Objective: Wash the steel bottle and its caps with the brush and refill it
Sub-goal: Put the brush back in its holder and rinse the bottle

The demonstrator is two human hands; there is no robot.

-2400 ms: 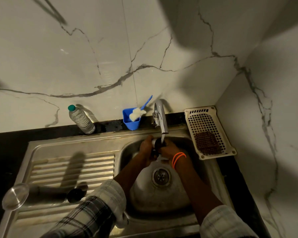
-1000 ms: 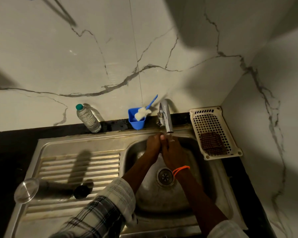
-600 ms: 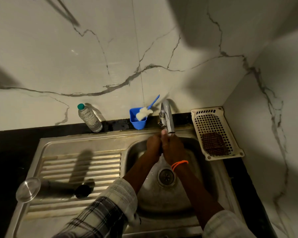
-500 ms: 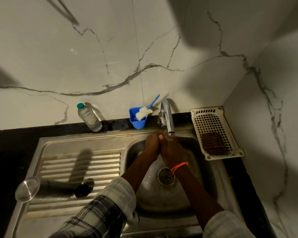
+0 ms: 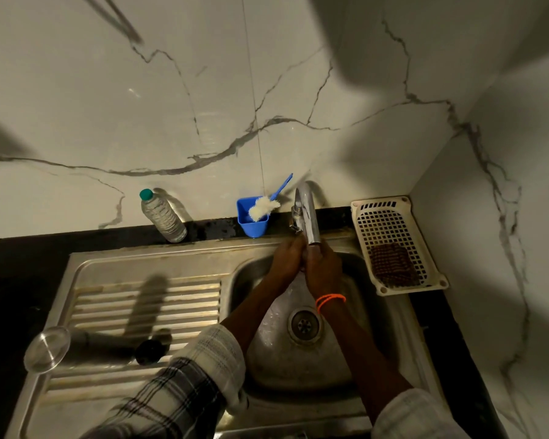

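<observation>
Head view, hands: the left hand (image 5: 287,259) and the right hand (image 5: 322,269) are pressed together right under the spout of the chrome tap (image 5: 308,217), over the stainless steel sink basin (image 5: 371,315). Whether anything sits between the palms, a cap perhaps, cannot be told; fingers are curled inward but the grip is hidden.

Head view, bottle: the grey steel bottle (image 5: 86,343) lies on its side on the ribbed steel drainboard (image 5: 146,299), shiny base toward the left edge, open dark mouth toward the basin. Well apart from both hands.

Head view, brush: the white-bristled brush with the blue handle (image 5: 267,205) stands in the blue plastic cup (image 5: 252,221) at the wall, just beside the tap, untouched.

Head view, bystanders: a clear plastic water bottle with a green cap (image 5: 162,215) by the wall; a cream plastic basket (image 5: 390,229) holding a brown scrub pad (image 5: 392,266).

Progress: judging by the layout, rinsing at the tap is under way; the bottle is empty and uncapped, so refilling and closing look undone.
</observation>
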